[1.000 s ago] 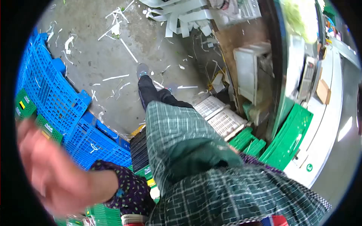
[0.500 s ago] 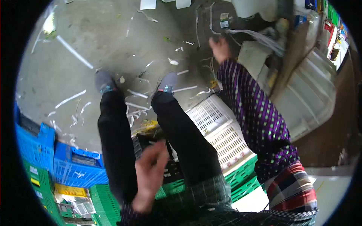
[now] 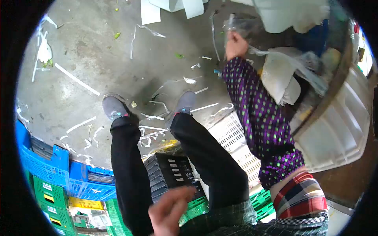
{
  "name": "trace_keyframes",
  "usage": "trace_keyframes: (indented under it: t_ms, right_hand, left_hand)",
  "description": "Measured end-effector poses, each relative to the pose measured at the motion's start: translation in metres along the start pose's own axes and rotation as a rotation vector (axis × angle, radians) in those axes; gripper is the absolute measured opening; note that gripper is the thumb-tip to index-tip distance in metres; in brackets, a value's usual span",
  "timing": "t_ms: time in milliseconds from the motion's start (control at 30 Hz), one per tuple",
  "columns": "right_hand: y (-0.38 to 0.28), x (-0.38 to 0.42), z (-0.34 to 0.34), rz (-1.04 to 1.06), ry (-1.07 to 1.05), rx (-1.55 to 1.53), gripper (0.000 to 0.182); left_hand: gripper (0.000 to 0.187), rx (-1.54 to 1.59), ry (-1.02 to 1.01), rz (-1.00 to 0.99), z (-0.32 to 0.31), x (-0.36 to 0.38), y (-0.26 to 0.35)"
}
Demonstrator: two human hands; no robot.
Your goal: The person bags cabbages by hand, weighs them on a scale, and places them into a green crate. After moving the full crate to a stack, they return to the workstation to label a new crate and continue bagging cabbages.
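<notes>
My right hand point(image 3: 236, 45), at the end of a purple patterned sleeve point(image 3: 264, 122), is closed on clear plastic film point(image 3: 242, 25) at the upper right. White, crumpled plastic strips point(image 3: 299, 69) trail to the right of it. Low in the view, my left hand point(image 3: 171, 210) hangs in front of my lap, slightly blurred. Its fingers are loosely bent, the thumb is apart, and nothing shows in it. A black crate point(image 3: 175, 173) lies just beyond this hand, between my legs.
Blue crates point(image 3: 92, 183) and green crates point(image 3: 49, 192) stand at the lower left. White slotted crates point(image 3: 242, 149) sit beside my right leg. White strips point(image 3: 76, 79) litter the concrete floor point(image 3: 90, 43). A translucent tub point(image 3: 334, 129) is at the right.
My right hand has closed on the clear film and sits slightly higher relative to the floor litter. My left hand has moved down and right. The view has shifted, showing more of the black crate.
</notes>
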State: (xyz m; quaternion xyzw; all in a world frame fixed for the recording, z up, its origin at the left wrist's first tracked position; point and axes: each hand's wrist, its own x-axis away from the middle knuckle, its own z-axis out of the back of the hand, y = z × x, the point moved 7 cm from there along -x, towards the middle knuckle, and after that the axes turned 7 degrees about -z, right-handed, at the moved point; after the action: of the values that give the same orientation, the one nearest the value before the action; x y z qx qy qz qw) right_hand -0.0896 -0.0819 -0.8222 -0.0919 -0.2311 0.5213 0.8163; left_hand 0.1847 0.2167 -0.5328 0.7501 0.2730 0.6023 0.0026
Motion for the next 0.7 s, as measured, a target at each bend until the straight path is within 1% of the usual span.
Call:
trace_keyframes:
  t_ms: [33,67,100,133,167,200,233,267,300,333,367,400,433,467,500,567,600,633,667,700]
  right_hand:
    - [-0.004,0.021,0.006,-0.008,-0.050,-0.152,0.021]
    - [-0.043,0.063,0.031,-0.011,-0.101,-0.092,0.018]
    - [-0.054,0.092,0.035,0.002,-0.343,-0.253,0.016]
    - [-0.078,0.131,0.053,0.053,-0.462,-0.390,0.016]
    - [-0.103,0.172,0.066,-0.064,-0.735,-0.573,0.013]
    - [-0.122,0.209,0.087,-0.135,-0.847,-0.604,0.013]
    - [-0.148,0.239,0.117,-0.187,-0.931,-0.652,0.013]
    - [-0.157,0.271,0.139,-0.398,-1.047,-0.763,0.014]
    - [-0.185,0.300,0.169,-0.587,-1.126,-1.014,0.017]
    - [-0.197,0.318,0.198,-0.524,-1.191,-1.092,0.020]
    - [-0.220,0.334,0.230,-0.584,-1.195,-1.132,0.019]
    - [-0.224,0.345,0.251,-0.516,-1.166,-1.008,0.016]
    - [-0.236,0.346,0.286,-0.352,-1.044,-0.887,0.014]
    - [-0.260,0.347,0.322,-0.282,-1.006,-0.826,0.014]
    - [-0.281,0.349,0.359,-0.219,-0.957,-0.765,0.015]
    - [-0.307,0.357,0.425,-0.193,-0.880,-0.838,0.017]
    - [-0.317,0.359,0.459,-0.136,-0.828,-0.875,0.017]
    - [-0.326,0.359,0.496,-0.060,-0.737,-0.834,0.018]
    - [-0.332,0.356,0.534,-0.023,-0.590,-0.790,0.018]
    - [-0.324,0.349,0.565,-0.054,-0.457,-0.776,0.019]
  left_hand:
    - [0.019,0.282,0.101,0.105,-0.002,-0.002,-0.015]
    - [0.020,0.156,0.096,0.108,0.000,-0.009,-0.021]
    - [0.025,0.197,0.170,0.031,0.001,-0.014,-0.026]
    - [0.035,0.019,0.230,-0.156,0.010,-0.019,-0.038]
    - [0.049,-0.249,0.332,-0.273,0.018,-0.021,-0.030]
    - [0.069,-0.438,0.423,-0.519,0.021,-0.018,-0.027]
    - [0.088,-0.541,0.418,-0.497,0.020,-0.014,-0.020]
    - [0.094,-0.638,0.464,-0.649,0.015,0.001,0.000]
    - [0.100,-0.738,0.502,-0.806,0.007,0.019,0.023]
    - [0.106,-0.823,0.499,-0.912,-0.001,0.040,0.046]
    - [0.088,-0.762,0.600,-0.999,-0.003,0.060,0.067]
    - [0.075,-0.708,0.605,-0.999,0.009,0.071,0.069]
    - [0.063,-0.651,0.608,-1.013,0.020,0.082,0.079]
    - [0.042,-0.748,0.593,-1.070,0.012,0.121,0.133]
    - [0.029,-0.823,0.585,-1.220,0.011,0.148,0.169]
    - [0.016,-0.853,0.472,-1.293,0.012,0.203,0.228]
    - [0.008,-0.796,0.411,-1.402,0.001,0.238,0.261]
    - [0.008,-0.822,0.385,-1.453,-0.008,0.273,0.295]
    - [0.005,-0.843,0.163,-1.464,-0.025,0.301,0.325]
    - [0.003,-0.870,-0.061,-1.450,-0.046,0.327,0.346]
